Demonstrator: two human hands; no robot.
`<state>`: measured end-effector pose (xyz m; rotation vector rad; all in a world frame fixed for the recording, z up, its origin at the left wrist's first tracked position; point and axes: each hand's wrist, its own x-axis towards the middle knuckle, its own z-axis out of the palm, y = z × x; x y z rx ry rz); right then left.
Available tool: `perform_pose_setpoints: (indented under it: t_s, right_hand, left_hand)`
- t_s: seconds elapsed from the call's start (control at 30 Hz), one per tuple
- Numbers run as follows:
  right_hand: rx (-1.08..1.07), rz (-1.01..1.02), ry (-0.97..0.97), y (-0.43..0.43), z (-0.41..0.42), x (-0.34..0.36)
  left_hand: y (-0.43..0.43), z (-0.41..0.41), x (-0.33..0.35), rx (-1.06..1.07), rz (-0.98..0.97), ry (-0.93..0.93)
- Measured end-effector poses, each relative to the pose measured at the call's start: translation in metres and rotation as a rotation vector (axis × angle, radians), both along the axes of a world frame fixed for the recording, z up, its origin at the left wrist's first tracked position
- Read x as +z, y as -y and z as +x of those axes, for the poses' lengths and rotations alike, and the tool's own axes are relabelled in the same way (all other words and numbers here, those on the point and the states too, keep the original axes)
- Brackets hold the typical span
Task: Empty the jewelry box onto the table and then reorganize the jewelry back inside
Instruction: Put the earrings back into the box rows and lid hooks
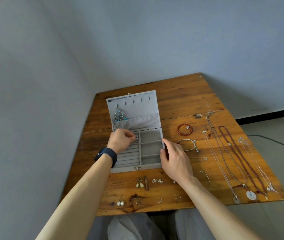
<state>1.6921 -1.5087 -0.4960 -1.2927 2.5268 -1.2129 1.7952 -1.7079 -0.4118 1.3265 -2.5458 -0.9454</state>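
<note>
Your wooden table [181, 101] fills the lower middle of the view, pushed into a corner of grey wall. On its left half sits the grey jewelry box [143, 168], lid up, with divided compartments on the right side and ring rolls on the left. A blue-and-silver dangling piece [119, 116] hangs from a hook inside the lid, above the lid's pocket.

To the right of the box, long necklaces [233, 153] lie stretched across the table, one ending in a pale round pendant [250, 195]. Nearer the box lie a red bead bracelet [184, 129] and a silver bangle [188, 145], the latter just beside your right hand.

Your right hand [174, 160] grips the box's right wall, thumb on the rim, holding it. Your left hand [121, 139], with a dark wristband [105, 155], is over the back left section, fingertips pinched on a small silver piece [136, 140].

Along the front edge, between you and the box, lie small earrings [138, 184] and studs [120, 203]; your right forearm crosses over some of them.
</note>
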Motion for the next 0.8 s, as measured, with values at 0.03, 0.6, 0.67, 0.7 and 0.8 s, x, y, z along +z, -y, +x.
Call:
perform_pose_setpoints:
  t_s: [0.03, 0.6, 0.67, 0.7, 0.8]
  right_hand:
    - [-0.001, 0.001, -0.001, 0.0, 0.0, 0.0]
    - [-0.004, -0.004, -0.014, 0.0, -0.001, 0.001]
    - [-0.005, -0.005, -0.015, 0.001, -0.001, 0.001]
    - [-0.005, -0.003, -0.014, 0.001, -0.001, 0.001]
    - [-0.002, -0.002, -0.009, 0.001, -0.001, 0.001]
  left_hand:
    - [-0.001, -0.001, -0.002, 0.007, -0.002, -0.005]
    - [-0.006, -0.013, -0.009, 0.156, 0.031, -0.072]
    - [-0.006, -0.014, -0.01, 0.157, 0.03, -0.079]
    - [-0.006, -0.014, -0.01, 0.16, 0.026, -0.081]
    - [-0.006, -0.014, -0.013, 0.166, 0.014, -0.076]
